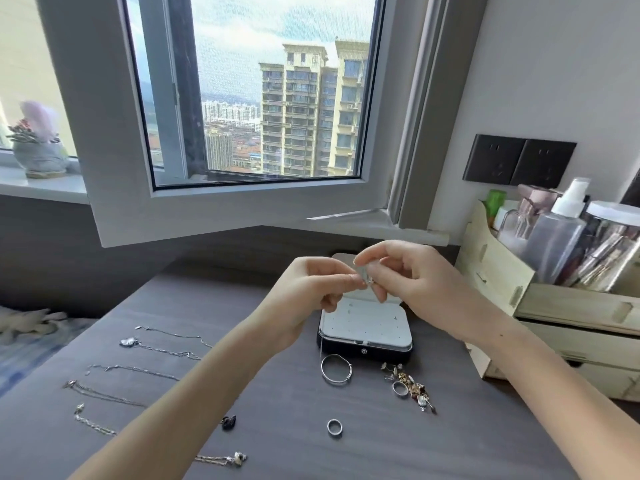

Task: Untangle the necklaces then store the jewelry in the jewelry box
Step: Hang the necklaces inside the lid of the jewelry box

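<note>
Left hand [311, 289]: raised above the jewelry box, fingers curled, thumb and forefinger tips pinching a small silver piece [368, 279].
Right hand [415, 275]: opposite the left, fingers bent, fingertips pinching the same silver piece from the other side; the two hands meet at it.
Fine chain [321, 344]: hangs below the left hand, down past the box's left edge; whether it joins the silver piece cannot be told.
Jewelry box [365, 329]: dark shell, pale lining, lid open, on the tabletop [277, 410] directly under the hands.
Bangle [336, 369]: silver, flat on the tabletop just in front of the box.
Small jewelry pile [415, 388]: mixed gold and silver bits, front right of the box, with a silver ring [400, 389] at its left side.
Second ring [334, 427]: alone, nearer the person.
Necklaces [131, 368]: several silver chains laid out in separate rows on the left of the tabletop, apart from one another; another with a pendant [239, 458] lies nearest the person.
Wooden organiser [502, 278]: right of the box, holding bottles, including a spray bottle [561, 237].
Window [256, 98]: open, behind the tabletop.
</note>
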Action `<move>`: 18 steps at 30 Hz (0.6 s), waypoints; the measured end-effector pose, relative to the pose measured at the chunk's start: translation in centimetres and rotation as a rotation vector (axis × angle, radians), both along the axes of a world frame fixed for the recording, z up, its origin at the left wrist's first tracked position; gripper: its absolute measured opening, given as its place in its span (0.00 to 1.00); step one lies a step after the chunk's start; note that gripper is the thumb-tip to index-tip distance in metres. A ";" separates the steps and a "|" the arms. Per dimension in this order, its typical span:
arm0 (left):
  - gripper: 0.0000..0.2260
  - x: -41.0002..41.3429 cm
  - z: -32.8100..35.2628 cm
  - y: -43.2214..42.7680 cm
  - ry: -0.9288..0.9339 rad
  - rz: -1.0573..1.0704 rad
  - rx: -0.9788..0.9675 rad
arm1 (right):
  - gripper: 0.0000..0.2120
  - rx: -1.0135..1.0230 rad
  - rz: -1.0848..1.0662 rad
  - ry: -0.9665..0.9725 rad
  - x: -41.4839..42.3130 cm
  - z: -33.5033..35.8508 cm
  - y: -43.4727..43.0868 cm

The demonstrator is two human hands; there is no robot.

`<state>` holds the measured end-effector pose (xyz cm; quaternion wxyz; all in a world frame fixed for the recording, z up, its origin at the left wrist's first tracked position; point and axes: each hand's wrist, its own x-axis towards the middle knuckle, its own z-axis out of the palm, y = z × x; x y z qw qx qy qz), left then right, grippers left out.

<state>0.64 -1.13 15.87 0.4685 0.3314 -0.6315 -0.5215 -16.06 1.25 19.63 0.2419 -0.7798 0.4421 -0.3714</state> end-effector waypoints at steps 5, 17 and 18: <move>0.12 0.1 -0.1 0.4 -0.016 -0.087 -0.008 | 0.09 0.340 0.084 -0.319 -0.9 0.2 0.6; 0.08 -1.6 -0.8 1.8 -0.056 -0.038 0.028 | 0.05 0.444 0.074 -0.464 -1.2 -1.6 2.0; 0.07 -1.6 -0.9 1.8 -0.057 -0.041 0.031 | 0.04 0.384 0.045 -0.418 -1.2 -1.8 2.1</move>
